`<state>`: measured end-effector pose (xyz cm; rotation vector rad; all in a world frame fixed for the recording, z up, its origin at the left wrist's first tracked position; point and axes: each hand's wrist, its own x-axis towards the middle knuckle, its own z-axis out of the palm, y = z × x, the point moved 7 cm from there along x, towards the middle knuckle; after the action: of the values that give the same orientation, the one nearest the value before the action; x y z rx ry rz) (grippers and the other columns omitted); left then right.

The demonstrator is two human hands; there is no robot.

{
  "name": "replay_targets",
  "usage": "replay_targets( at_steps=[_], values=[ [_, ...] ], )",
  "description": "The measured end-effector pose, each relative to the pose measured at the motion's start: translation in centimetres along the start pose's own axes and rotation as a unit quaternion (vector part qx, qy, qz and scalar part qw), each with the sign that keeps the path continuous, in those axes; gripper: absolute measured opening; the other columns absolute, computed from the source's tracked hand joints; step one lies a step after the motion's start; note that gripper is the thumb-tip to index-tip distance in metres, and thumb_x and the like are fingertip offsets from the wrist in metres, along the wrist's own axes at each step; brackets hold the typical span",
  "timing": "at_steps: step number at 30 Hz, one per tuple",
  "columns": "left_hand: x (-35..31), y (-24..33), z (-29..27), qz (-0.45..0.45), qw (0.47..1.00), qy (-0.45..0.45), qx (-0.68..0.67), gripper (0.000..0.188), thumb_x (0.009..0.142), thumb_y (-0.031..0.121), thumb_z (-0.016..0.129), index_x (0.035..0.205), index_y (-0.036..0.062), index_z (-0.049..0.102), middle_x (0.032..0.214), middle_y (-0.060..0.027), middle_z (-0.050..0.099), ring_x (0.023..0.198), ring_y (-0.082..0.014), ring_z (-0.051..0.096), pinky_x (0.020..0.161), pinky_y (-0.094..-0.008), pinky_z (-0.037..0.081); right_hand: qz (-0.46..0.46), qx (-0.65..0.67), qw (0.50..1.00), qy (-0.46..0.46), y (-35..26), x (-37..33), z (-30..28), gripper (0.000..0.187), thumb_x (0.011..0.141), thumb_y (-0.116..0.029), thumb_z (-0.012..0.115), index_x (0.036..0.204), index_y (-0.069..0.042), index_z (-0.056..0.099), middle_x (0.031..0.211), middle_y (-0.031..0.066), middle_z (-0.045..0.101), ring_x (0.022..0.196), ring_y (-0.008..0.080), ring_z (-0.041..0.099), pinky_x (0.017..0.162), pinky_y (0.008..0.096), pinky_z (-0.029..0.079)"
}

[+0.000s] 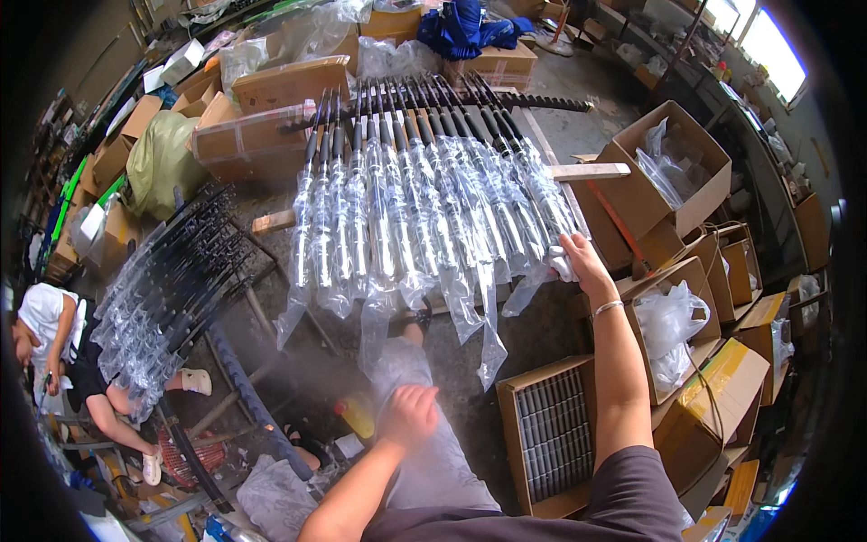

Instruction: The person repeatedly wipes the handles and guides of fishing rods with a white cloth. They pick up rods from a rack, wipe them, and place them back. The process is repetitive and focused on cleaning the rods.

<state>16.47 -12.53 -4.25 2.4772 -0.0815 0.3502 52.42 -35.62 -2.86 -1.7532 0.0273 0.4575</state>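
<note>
A row of dark fishing rods [424,126], their lower parts wrapped in clear plastic sleeves [415,217], lies side by side across a rack in front of me. At the right end of the row, my right hand [587,262] is closed around a crumpled white cloth [564,265], beside the last sleeve. My left hand [408,417] hovers above my lap, its fingers curled in; whether anything is inside it is hidden. The loose ends of several sleeves hang toward me.
On the left stands another rack of sleeved rods [172,289], with a seated person [54,334] beyond it. An open box of grey tubes [551,438] sits below my right arm. Cardboard boxes [677,172] line the right side. A wooden bar [591,171] juts from the rack.
</note>
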Motion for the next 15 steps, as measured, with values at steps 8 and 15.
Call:
replay_targets(
  at_steps=[8, 15],
  values=[
    [0.3, 0.2, 0.0, 0.002, 1.0, 0.0, -0.006, 0.029, 0.072, 0.008, 0.059, 0.1, 0.0034, 0.062, 0.094, -0.0126, 0.064, 0.093, -0.0288, 0.06, 0.088, -0.0399, 0.045, -0.039, 0.007, 0.998, 0.05, 2.3, 0.5, -0.1, 0.035, 0.097, -0.03, 0.049, 0.085, 0.0, 0.06, 0.066, 0.0022, 0.059, 0.057, 0.0119, 0.058, 0.047, 0.0282, 0.045],
    [0.3, 0.1, 0.0, -0.005, 1.0, 0.0, -0.009, 0.027, 0.072, 0.007, 0.059, 0.099, 0.0032, 0.062, 0.094, -0.0128, 0.064, 0.093, -0.0285, 0.06, 0.088, -0.0398, 0.045, 0.003, 0.082, 0.995, 0.059, 2.2, -0.6, 0.5, 0.038, 0.097, -0.032, 0.049, 0.087, 0.002, 0.061, 0.069, 0.0053, 0.062, 0.054, 0.0136, 0.058, 0.048, 0.0272, 0.045]
  ],
)
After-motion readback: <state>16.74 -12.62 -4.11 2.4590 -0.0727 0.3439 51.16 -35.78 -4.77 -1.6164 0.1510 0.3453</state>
